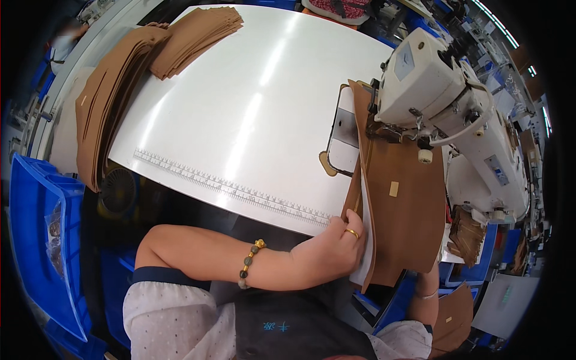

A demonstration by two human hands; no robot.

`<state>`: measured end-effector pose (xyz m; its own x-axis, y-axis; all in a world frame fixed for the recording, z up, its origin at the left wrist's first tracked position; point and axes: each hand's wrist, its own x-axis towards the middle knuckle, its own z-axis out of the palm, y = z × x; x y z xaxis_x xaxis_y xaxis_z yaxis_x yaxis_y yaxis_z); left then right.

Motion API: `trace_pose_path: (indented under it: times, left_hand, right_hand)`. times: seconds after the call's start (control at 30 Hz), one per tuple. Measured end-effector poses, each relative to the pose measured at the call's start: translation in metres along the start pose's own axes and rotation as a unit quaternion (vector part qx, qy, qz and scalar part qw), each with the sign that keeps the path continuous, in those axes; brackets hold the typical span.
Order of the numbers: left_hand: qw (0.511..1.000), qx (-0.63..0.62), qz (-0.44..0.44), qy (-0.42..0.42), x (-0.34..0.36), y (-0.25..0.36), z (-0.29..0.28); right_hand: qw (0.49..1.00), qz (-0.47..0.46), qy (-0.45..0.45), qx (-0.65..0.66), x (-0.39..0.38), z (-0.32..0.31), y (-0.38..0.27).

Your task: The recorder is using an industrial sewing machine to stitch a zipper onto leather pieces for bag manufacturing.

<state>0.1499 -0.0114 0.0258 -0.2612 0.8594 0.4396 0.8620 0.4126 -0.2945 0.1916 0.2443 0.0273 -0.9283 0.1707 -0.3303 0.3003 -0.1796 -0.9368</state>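
Note:
A large brown leather-like panel (402,210) with a small tan patch lies under the head of a white sewing machine (420,84). Along its left side runs a folded edge with a narrow golden strip, perhaps a zipper, and a white layer (363,270) shows beneath. My left hand (333,249), with a ring and a beaded bracelet, is closed on this near left edge, thumb and fingers pinching it. At the panel's near right corner is my right hand (428,281); the panel hides its fingers, so its grip cannot be made out.
Stacks of brown panels (99,114) (195,39) lie at the left and far left of the white table (240,120), which has a printed ruler near its front edge. A blue bin (48,240) stands left. More brown pieces (467,237) sit right of the machine.

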Motion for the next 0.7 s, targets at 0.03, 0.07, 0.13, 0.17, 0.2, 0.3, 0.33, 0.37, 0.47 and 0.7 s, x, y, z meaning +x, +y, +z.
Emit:
trace_pose_path:
  times: [0.03, 0.07, 0.13, 0.17, 0.2, 0.3, 0.33, 0.37, 0.47, 0.7]
  left_hand:
    - [1.000, -0.001, 0.011, -0.001, 0.000, 0.000, 0.000]
    - [1.000, -0.003, 0.003, 0.007, -0.001, 0.001, 0.001]
    - [1.000, -0.022, 0.005, -0.003, -0.003, 0.002, 0.001]
    - [1.000, -0.022, -0.001, 0.002, -0.004, 0.002, 0.002]
    - [1.000, -0.024, -0.006, 0.005, -0.005, 0.003, 0.002]
    - [1.000, -0.026, -0.013, 0.008, -0.006, 0.004, 0.004]
    - [0.999, -0.028, -0.013, 0.008, -0.007, 0.004, 0.004]
    - [0.999, -0.028, -0.014, 0.009, -0.007, 0.004, 0.005]
    - [0.999, -0.043, -0.019, 0.005, -0.008, 0.004, 0.007]
    - [0.998, -0.052, -0.025, 0.003, -0.009, 0.006, 0.008]
  right_hand:
    - [1.000, -0.012, -0.015, -0.018, 0.002, 0.012, 0.008]
    - [0.999, -0.020, -0.026, -0.032, 0.003, 0.022, 0.013]
    - [0.997, -0.034, -0.041, -0.055, 0.004, 0.034, 0.017]
    - [0.996, -0.037, -0.047, -0.062, 0.005, 0.037, 0.017]
    - [0.995, -0.043, -0.051, -0.070, 0.004, 0.037, 0.015]
    - [0.991, -0.062, -0.060, -0.099, 0.001, 0.037, 0.008]
    - [0.990, -0.067, -0.062, -0.111, 0.000, 0.037, 0.008]
    - [0.988, -0.074, -0.063, -0.122, -0.001, 0.037, 0.007]
    - [0.978, -0.099, -0.063, -0.171, -0.003, 0.034, 0.003]
    - [0.897, -0.211, 0.001, -0.389, 0.000, 0.005, -0.021]
